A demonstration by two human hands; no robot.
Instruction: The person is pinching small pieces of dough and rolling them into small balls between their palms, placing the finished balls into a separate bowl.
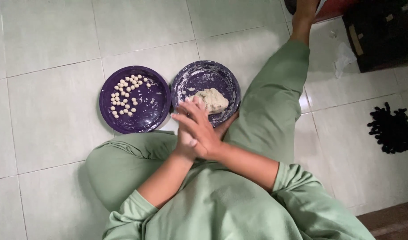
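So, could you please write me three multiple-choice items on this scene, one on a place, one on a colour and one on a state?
1. Where does the lump of dough lie?
A. In the right-hand plate
B. On the bare floor
C. Among the small balls

2. What colour are the two plates?
A. White
B. Dark purple
C. Green

3. How are the person's hands?
A. Spread wide apart
B. Each gripping a plate rim
C. Pressed together, one over the other

Answers:
1. A: the lump sits in the floury right-hand plate, while the small dough balls lie in the left-hand plate.
2. B: both plates are dark purple on the pale tiled floor.
3. C: the right hand lies flat over the left hand, just in front of the plates.
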